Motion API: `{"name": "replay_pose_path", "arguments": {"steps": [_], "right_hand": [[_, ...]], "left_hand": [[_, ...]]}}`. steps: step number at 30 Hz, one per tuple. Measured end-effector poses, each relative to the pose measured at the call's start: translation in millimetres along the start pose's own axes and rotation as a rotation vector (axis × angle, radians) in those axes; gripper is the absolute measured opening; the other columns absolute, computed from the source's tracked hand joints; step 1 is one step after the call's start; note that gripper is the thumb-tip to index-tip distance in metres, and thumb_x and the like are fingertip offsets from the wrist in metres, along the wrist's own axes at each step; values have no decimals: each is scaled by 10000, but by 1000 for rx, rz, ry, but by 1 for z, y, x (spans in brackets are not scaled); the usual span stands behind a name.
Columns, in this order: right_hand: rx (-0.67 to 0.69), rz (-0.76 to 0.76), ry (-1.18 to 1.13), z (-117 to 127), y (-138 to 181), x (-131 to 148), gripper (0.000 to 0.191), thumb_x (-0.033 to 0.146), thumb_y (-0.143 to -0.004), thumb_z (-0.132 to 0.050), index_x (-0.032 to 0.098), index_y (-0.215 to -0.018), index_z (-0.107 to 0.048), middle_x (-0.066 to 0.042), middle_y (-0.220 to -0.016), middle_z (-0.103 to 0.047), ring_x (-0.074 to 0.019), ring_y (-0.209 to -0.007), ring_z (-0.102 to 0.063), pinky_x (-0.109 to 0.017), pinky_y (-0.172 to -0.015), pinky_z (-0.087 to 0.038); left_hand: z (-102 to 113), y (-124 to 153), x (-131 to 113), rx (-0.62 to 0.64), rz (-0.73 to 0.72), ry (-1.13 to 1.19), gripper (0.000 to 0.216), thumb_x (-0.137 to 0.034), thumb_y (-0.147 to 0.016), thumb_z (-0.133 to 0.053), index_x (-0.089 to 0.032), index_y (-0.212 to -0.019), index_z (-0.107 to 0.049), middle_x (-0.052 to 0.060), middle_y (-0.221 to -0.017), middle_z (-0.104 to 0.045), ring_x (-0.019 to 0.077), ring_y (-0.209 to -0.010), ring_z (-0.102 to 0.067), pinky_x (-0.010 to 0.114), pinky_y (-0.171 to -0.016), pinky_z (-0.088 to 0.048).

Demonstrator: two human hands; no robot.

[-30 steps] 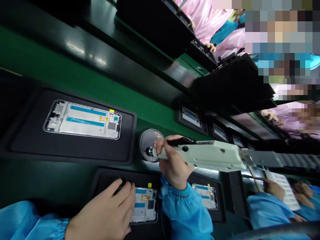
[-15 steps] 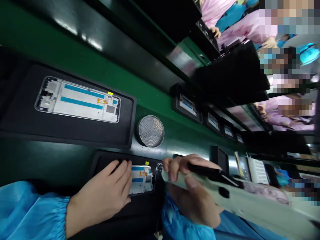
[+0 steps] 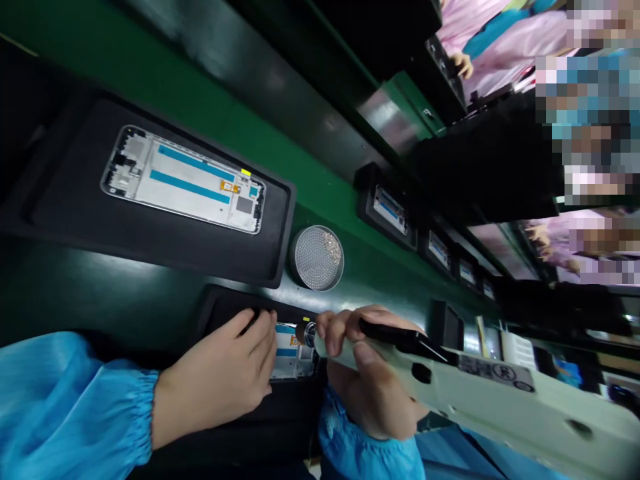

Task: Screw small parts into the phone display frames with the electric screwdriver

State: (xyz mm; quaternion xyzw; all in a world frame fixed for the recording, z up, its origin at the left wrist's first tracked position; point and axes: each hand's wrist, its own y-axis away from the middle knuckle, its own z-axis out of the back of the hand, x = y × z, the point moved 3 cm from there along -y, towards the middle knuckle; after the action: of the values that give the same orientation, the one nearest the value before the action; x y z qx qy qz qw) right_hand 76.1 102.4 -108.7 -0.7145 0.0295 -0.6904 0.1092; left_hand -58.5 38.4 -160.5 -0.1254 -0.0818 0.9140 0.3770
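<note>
My right hand (image 3: pixel 383 383) is closed round a pale green electric screwdriver (image 3: pixel 480 397) with a black lever along its upper side. The screwdriver's metal nose points left and lies over the right part of a phone frame (image 3: pixel 287 365); whether the bit touches it I cannot tell. That frame, silver-white with blue strips and a yellow tab, lies in a dark foam tray (image 3: pixel 235 301). My left hand (image 3: pixel 225 377) grips the frame's left end, fingers bent over it, and hides that half.
A second phone frame (image 3: pixel 187 180) lies in a larger black tray (image 3: pixel 245 263) behind. Beside it stands a round perforated dish (image 3: pixel 316 261) with small screws at one side. Several black trays holding phone frames run off to the right. Co-workers in pink sit across the bench.
The screwdriver's nose has moved left, from the frame's right edge to over the frame. My left hand stays on the frame. The whole view has shifted slightly.
</note>
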Motion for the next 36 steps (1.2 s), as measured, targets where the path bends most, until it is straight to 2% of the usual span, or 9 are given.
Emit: {"name": "replay_pose_path", "arguments": {"steps": [15, 20, 29, 36], "right_hand": [[2, -18, 41, 0, 0, -3, 183, 198, -814, -611, 254, -984, -654, 35, -751, -497, -94, -557, -556, -331, -579, -511], [8, -28, 77, 0, 1, -2, 176, 206, -817, -610, 259, -983, -640, 37, -742, -519, -98, -556, -545, -357, -625, -511], [9, -45, 64, -4, 1, -3, 79, 185, -819, -635, 222, -889, -636, 35, -767, -531, -88, -545, -562, -361, -622, -523], [10, -37, 54, -4, 1, -5, 88, 183, -816, -638, 220, -896, -636, 38, -748, -528, -82, -535, -553, -340, -594, -516]], "left_hand": [[1, 0, -1, -4, 4, -3, 511, -436, -955, -511, -26, -1238, -625, 231, -1261, -630, 364, -1186, -551, 497, -969, -376], [1, 0, 0, -21, 6, 22, 514, -438, -942, -542, -14, -1217, -634, 242, -1238, -640, 361, -1187, -556, 487, -954, -382], [1, 0, -1, -11, 4, 10, 484, -415, -939, -546, -28, -1213, -644, 227, -1239, -644, 373, -1195, -542, 493, -959, -378], [2, -1, -1, -12, 6, 32, 481, -419, -952, -531, -27, -1207, -642, 228, -1236, -645, 361, -1190, -549, 489, -952, -381]]}}
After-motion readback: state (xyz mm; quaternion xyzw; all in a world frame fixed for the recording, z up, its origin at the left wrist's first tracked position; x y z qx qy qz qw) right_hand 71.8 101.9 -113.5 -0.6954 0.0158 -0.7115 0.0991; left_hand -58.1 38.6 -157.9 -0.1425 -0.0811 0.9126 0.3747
